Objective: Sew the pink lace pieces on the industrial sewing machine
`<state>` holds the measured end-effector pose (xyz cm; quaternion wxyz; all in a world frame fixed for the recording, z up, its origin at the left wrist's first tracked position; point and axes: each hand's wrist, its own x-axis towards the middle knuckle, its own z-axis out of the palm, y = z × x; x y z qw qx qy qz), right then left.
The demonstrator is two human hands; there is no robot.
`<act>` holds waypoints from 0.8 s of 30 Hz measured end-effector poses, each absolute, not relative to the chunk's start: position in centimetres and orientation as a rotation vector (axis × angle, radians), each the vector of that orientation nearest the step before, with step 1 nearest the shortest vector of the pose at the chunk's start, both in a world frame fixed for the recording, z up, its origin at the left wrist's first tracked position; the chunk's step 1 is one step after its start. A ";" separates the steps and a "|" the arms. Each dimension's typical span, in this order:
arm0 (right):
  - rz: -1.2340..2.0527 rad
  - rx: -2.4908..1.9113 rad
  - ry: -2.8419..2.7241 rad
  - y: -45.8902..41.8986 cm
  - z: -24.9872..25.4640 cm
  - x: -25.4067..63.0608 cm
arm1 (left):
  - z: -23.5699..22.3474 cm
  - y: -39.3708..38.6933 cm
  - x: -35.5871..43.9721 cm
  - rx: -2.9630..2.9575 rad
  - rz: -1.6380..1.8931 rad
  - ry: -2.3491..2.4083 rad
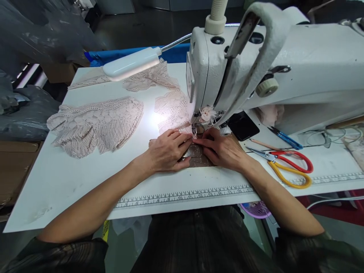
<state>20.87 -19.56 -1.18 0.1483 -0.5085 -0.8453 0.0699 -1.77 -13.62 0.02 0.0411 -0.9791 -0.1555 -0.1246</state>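
Observation:
A white sewing machine (284,64) stands on a white table (71,178). A strip of pale pink lace (173,108) runs under its presser foot (198,129). My left hand (167,151) lies flat on the lace just left of the foot, fingers stretched toward the needle. My right hand (222,149) rests on the right side, fingertips pressed down on the lace at the foot, meeting the left fingertips. A small pink fabric flower (206,112) sits behind the foot.
A pile of pink lace pieces (96,125) lies at the left, more lace (148,77) at the back under a gooseneck lamp (132,64). Red-and-yellow scissors (287,167), blue snips (286,138), a pencil (263,145) and a black phone (243,126) lie at the right. A ruler strip (184,195) edges the table.

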 end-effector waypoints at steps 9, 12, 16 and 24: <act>0.128 -1.527 -2.474 -19.6 -0.7 20.5 | 0.0 -13.2 -1.5 -2.967 -0.331 -0.511; 0.124 -1.574 -2.479 -19.6 -0.5 20.1 | 0.0 -13.0 -1.4 -2.971 -0.335 -0.519; 0.171 -1.644 -2.448 -19.5 -0.5 19.9 | 0.1 -12.6 -1.4 -2.991 -0.347 -0.552; 0.425 -1.490 -2.233 -19.0 -0.5 21.7 | 0.4 -12.1 -1.2 -2.994 -0.295 -0.596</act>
